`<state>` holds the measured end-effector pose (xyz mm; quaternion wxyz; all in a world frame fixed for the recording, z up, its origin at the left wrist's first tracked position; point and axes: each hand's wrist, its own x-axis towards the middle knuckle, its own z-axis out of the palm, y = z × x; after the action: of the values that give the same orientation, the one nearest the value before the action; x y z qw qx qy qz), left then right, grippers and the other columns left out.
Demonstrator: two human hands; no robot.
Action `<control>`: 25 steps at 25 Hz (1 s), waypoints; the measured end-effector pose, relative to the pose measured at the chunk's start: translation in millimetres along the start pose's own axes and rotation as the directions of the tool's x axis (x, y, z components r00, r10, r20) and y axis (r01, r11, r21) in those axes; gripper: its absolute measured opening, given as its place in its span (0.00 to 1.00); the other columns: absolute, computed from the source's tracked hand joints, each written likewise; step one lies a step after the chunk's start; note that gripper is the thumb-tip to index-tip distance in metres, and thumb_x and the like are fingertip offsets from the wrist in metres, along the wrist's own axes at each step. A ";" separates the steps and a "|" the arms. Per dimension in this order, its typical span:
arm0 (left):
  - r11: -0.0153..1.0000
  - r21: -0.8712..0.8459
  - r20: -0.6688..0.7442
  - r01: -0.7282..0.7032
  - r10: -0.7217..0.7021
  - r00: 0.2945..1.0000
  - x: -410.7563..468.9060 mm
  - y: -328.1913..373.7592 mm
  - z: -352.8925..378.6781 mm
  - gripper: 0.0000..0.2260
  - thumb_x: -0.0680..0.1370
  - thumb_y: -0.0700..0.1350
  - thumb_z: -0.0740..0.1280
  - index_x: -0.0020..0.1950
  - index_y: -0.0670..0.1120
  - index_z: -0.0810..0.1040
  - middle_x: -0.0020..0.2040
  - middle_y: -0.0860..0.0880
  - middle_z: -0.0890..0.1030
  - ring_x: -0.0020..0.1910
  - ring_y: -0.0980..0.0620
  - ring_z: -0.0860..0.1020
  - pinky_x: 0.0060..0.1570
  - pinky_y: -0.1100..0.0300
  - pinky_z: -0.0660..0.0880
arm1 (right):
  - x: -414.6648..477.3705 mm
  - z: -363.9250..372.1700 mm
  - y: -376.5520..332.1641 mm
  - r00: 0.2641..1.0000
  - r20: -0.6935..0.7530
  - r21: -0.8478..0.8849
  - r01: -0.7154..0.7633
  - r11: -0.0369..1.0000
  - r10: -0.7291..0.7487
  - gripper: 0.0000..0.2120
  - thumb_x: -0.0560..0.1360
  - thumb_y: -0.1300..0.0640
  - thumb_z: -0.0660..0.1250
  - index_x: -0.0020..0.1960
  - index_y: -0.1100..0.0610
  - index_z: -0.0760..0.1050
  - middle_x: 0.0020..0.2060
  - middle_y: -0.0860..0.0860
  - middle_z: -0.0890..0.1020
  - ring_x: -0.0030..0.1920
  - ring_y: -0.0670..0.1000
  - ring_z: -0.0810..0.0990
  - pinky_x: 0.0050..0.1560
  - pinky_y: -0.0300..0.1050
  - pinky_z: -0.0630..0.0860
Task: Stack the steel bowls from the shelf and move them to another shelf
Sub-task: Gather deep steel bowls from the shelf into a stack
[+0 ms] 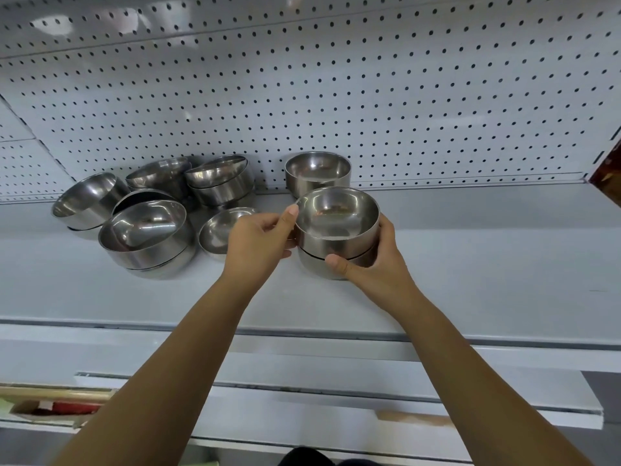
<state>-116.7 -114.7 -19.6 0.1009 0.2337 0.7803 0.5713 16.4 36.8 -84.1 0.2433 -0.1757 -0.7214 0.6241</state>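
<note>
- At ten o'clock from the hands, a cluster of steel bowls (144, 237) crowds the grey shelf (470, 257). Some are nested in pairs and several are tipped, all with polished, mirror-bright round walls.
- A single bowl (218, 230) sits upright at nine o'clock from the held stack, partly hidden behind the left hand and close to it.
- The left hand (258, 243) has its thumb tip on the upper rim of the two-bowl stack (337, 230), with its fingers curled against the stack's left side.
- The two-bowl stack stands at the centre of the shelf between both hands, mouth up, with a dark seam showing where one bowl sits inside the other. The bowls are round and have no long axis, so a grip from either side would serve.
- A lone bowl (317, 171) stands upright at twelve o'clock, just behind the stack and against the pegboard (336, 95). It looks to be the nearest next pick, and both hands are about equally close to it.
- The right hand (373, 260) wraps the stack from four o'clock, its thumb across the lower bowl's front and its fingers round the far side.
</note>
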 end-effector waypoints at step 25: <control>0.868 0.426 0.065 -0.254 0.251 0.966 114.5 -8.5 18.4 0.16 0.75 0.54 0.76 0.58 0.47 0.84 0.53 0.51 0.84 0.49 0.53 0.77 0.50 0.62 0.69 | -1.9 -6.5 -0.6 0.980 -0.200 0.120 0.039 0.992 -0.014 0.53 0.62 0.58 0.88 0.75 0.38 0.58 0.70 0.36 0.71 0.64 0.32 0.75 0.58 0.31 0.77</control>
<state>-210.7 -46.3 -21.0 -0.0259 0.3522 0.8495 0.3919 21.7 41.0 -83.1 0.3328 -0.2120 -0.6558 0.6436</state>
